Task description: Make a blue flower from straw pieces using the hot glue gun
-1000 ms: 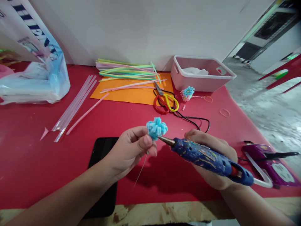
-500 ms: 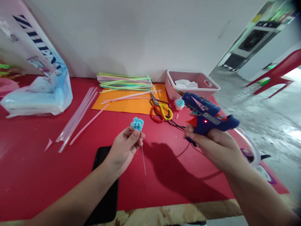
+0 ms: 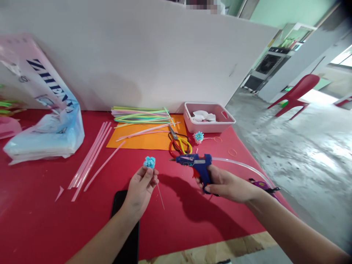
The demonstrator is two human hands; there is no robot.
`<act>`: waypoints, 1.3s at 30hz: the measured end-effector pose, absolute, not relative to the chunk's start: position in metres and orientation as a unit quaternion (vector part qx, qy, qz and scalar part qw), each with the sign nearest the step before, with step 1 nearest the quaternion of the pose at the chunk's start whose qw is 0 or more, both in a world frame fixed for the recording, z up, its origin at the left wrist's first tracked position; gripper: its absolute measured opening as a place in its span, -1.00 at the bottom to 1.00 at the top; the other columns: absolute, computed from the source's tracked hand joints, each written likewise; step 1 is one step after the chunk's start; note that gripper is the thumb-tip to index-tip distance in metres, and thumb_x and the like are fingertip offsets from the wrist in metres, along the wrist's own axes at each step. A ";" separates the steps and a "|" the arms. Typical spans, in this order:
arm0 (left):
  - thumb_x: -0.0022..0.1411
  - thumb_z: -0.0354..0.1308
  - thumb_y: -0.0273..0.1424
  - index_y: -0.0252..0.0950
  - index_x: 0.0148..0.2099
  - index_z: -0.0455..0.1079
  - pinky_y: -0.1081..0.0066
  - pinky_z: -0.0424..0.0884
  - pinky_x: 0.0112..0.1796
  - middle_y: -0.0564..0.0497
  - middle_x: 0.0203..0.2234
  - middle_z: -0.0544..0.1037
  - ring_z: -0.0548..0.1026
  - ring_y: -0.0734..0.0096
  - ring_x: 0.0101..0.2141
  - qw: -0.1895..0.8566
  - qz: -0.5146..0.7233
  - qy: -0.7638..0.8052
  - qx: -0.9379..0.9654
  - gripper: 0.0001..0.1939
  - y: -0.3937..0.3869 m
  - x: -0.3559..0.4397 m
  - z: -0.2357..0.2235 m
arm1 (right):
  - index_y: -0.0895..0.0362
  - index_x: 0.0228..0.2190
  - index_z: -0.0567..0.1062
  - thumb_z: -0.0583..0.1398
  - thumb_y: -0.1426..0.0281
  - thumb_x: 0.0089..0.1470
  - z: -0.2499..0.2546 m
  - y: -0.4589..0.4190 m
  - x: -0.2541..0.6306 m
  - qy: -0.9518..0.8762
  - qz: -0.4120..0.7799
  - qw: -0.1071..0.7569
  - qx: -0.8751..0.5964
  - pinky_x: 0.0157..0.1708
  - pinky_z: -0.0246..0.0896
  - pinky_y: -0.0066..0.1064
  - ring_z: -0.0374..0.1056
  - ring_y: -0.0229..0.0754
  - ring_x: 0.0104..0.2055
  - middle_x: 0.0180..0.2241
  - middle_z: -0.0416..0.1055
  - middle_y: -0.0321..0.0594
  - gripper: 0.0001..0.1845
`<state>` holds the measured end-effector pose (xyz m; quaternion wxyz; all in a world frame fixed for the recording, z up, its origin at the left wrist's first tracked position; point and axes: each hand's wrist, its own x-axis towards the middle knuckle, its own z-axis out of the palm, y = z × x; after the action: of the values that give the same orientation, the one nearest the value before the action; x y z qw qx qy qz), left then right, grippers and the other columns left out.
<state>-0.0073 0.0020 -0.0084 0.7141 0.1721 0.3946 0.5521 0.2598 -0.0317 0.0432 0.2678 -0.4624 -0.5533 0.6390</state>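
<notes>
Between the fingertips of my left hand (image 3: 141,187) is a small fuzzy blue flower (image 3: 149,162), with a thin wire stem (image 3: 161,197) hanging below the fingers. My right hand (image 3: 222,183) is wrapped round the handle of a blue glue gun (image 3: 196,163). Its nozzle points left toward the flower, with a gap between them. A long clear glue stick (image 3: 242,164) trails from the gun's back end. Beyond the gun, scissors (image 3: 182,145) with red and yellow handles lie on the table. A second blue and pink flower (image 3: 198,137) rests near them.
A pink basket (image 3: 210,127) holding white pieces stands at the back right. Pipe cleaners (image 3: 141,115) lie on orange paper (image 3: 132,143). Clear pink sticks (image 3: 90,157) and a plastic bag (image 3: 55,124) are at left. A black phone (image 3: 129,234) lies beneath my left forearm.
My right hand has brought the glue gun left and turned its nozzle toward the flower. My left hand keeps its hold on the flower. The camera view has tilted up and shifted.
</notes>
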 end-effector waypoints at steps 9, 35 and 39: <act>-0.26 0.60 -0.22 -0.30 -0.39 0.40 0.53 0.39 -0.46 0.16 -0.56 0.49 0.38 0.63 -0.56 0.674 0.593 0.410 0.161 -0.51 0.015 -0.015 -0.002 | 0.15 -0.26 0.41 0.25 0.23 0.07 0.001 -0.052 0.246 -0.569 0.476 0.236 -0.628 -0.54 0.21 -0.43 0.29 -0.26 -0.54 -0.53 0.32 -0.38 -0.73; -0.03 0.51 -0.32 -0.27 -0.23 0.57 0.36 0.55 -0.22 -0.06 -0.36 0.69 0.65 0.26 -0.31 0.663 0.517 0.445 0.309 -0.69 -0.015 -0.006 0.022 | 0.10 -0.28 0.62 0.22 0.39 0.22 0.045 -0.030 0.166 -0.738 0.304 0.292 -0.527 -0.20 0.37 -0.32 0.52 -0.13 -0.24 -0.31 0.63 -0.16 -0.86; -0.01 0.50 -0.32 -0.24 -0.13 0.56 0.38 0.54 -0.12 -0.09 -0.21 0.70 0.65 0.24 -0.18 0.619 0.541 0.474 0.314 -0.63 -0.026 -0.014 0.028 | 0.09 -0.24 0.61 0.24 0.47 0.19 0.042 -0.018 0.156 -0.741 0.309 0.294 -0.518 -0.23 0.39 -0.40 0.54 -0.19 -0.26 -0.28 0.64 -0.20 -0.86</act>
<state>-0.0139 -0.0256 0.0279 0.6194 0.3143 0.4742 0.5410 0.1560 -0.0177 0.0421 0.2945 -0.5181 -0.7413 0.3087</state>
